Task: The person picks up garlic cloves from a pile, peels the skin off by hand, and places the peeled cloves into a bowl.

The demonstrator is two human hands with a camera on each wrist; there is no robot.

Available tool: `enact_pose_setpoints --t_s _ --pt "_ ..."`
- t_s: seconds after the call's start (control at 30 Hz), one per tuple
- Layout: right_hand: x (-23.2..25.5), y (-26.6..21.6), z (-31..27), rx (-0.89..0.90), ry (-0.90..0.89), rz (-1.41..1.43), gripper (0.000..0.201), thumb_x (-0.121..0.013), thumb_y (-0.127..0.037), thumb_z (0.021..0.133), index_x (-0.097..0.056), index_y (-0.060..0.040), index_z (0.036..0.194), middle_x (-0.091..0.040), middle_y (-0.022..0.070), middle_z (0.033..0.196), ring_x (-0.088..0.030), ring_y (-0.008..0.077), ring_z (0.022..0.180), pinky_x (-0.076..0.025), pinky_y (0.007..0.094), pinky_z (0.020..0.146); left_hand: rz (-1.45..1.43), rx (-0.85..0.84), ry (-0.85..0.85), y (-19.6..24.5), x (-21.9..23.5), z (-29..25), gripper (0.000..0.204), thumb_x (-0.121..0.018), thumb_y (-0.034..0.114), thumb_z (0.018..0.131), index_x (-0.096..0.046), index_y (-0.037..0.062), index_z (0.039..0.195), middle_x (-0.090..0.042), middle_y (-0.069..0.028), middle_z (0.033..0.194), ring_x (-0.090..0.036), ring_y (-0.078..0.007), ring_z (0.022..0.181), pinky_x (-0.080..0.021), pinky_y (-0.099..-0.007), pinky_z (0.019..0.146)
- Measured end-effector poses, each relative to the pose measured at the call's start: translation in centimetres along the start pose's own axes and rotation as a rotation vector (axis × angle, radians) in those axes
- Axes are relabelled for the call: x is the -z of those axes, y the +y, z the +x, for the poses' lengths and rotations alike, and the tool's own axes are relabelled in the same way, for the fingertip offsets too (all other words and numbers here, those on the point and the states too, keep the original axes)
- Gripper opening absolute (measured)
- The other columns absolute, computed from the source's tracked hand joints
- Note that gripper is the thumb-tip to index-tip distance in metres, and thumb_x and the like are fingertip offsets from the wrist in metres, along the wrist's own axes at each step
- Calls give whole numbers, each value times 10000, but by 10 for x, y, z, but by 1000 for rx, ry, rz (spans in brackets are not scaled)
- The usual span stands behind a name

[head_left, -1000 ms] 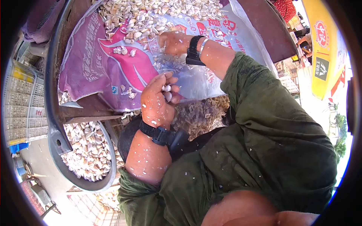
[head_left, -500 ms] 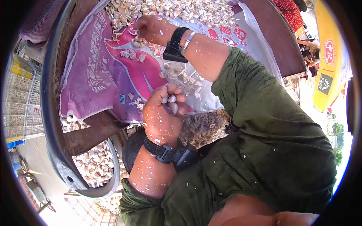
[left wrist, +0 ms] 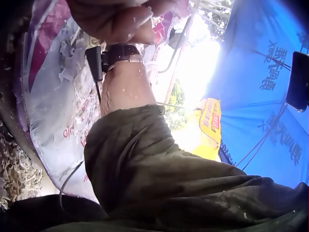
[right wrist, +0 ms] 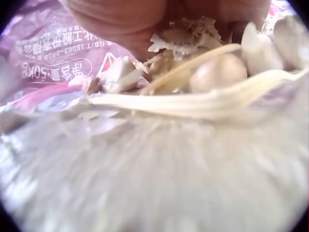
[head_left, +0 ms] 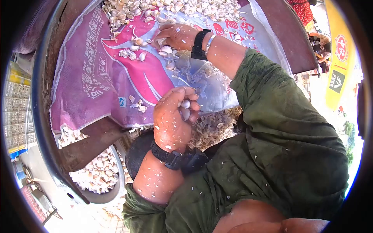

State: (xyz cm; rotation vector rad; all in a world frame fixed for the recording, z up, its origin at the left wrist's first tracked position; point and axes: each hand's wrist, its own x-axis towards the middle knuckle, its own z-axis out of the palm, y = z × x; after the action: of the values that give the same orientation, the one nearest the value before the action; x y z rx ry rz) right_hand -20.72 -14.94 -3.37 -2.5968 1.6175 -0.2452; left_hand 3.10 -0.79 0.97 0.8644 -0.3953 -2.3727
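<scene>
In the head view my left hand (head_left: 169, 118) is palm-up above the sack's near edge, fingers curled round a few garlic cloves (head_left: 185, 112). My right hand (head_left: 182, 37) reaches low over the purple and silver plastic sack (head_left: 87, 77), with its fingers beside loose garlic cloves (head_left: 167, 49). Close up in the right wrist view, its fingers (right wrist: 120, 19) sit above cloves (right wrist: 219, 72), a dry stalk (right wrist: 193, 100) and papery skin. A heap of garlic cloves (head_left: 210, 9) covers the sack's far side.
A dark metal rim (head_left: 40, 112) runs along the left. Below it stands a basin of cloves (head_left: 99, 173). Dry garlic skins (head_left: 211, 130) lie under the sack's near edge. White crates (head_left: 17, 112) are stacked at far left. A person in red (head_left: 301, 11) is at upper right.
My right hand went left to the cloves near the heap, then came back right and nearer; more cloves now lie by its fingers. My left hand keeps its cloves, shifting slightly right and nearer.
</scene>
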Motion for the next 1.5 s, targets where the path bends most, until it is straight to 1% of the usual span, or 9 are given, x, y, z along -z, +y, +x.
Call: enact_pose_setpoints --t_s 0.4,0.53,0.67,0.8,0.93,1.03,1.13,1.4,1.5 --pt "45 -46 -101 -387 127 162 289 -632 -190 912 -636 -59 1170 -627 127 1190 -584 295 1114 -472 363 952 160 -83 34 -18 -1 15 242 -569 205 888 -607 3 1014 -598 -67 817 -544 -153 671 -399 -262 531" --pt "67 -87 -122 -584 107 1002 315 -646 -210 910 -623 42 1097 -689 140 967 -682 192 820 -549 331 723 219 -164 34 -19 -3 16 360 -557 194 904 -544 -10 1200 -586 -66 808 -523 -138 644 -385 -254 518" --pt "68 -102 -154 -396 -131 1088 267 -683 -224 886 -651 16 999 -697 91 846 -673 141 742 -522 284 618 180 -194 21 -18 -1 11 336 -566 183 904 -553 -8 1180 -558 -53 780 -507 -129 626 -383 -252 504" --pt "79 -97 -164 -213 -455 564 230 -681 -248 888 -699 -37 978 -694 56 805 -669 118 760 -515 294 617 166 -210 66 -23 3 11 241 -562 170 905 -567 -2 1073 -553 -49 779 -496 -132 617 -374 -252 500" --pt "67 -71 -137 -479 64 448 196 -582 -202 904 -695 -69 994 -701 117 831 -696 214 813 -533 365 696 192 -140 38 -26 1 14 221 -553 173 908 -575 1 1044 -548 -45 770 -487 -131 607 -354 -250 491" --pt "33 -27 -107 -138 138 47 205 -562 -134 873 -691 -81 1023 -698 151 947 -677 289 903 -530 406 765 203 -121 47 -25 0 16 216 -551 181 910 -580 0 1025 -547 -45 769 -485 -130 605 -349 -248 491" --pt "37 -41 -91 -240 -121 -97 288 -556 -87 817 -690 -119 1070 -688 157 1014 -648 329 964 -515 408 831 198 -115 45 -22 1 17 213 -553 182 907 -584 -1 1010 -548 -46 769 -486 -130 605 -350 -246 492" --pt "20 -22 -83 -422 -113 42 285 -564 -180 843 -688 -144 1097 -686 111 1055 -640 308 1014 -500 412 870 239 -103 41 -20 1 20 207 -562 172 894 -586 -3 1001 -561 -52 774 -501 -138 613 -362 -248 498" --pt "46 -41 -97 -559 -78 504 233 -620 -150 887 -668 -57 1095 -704 114 944 -688 200 766 -545 350 697 241 -103 33 -21 -1 18 216 -569 189 892 -588 -1 995 -568 -59 773 -511 -140 617 -364 -250 495"
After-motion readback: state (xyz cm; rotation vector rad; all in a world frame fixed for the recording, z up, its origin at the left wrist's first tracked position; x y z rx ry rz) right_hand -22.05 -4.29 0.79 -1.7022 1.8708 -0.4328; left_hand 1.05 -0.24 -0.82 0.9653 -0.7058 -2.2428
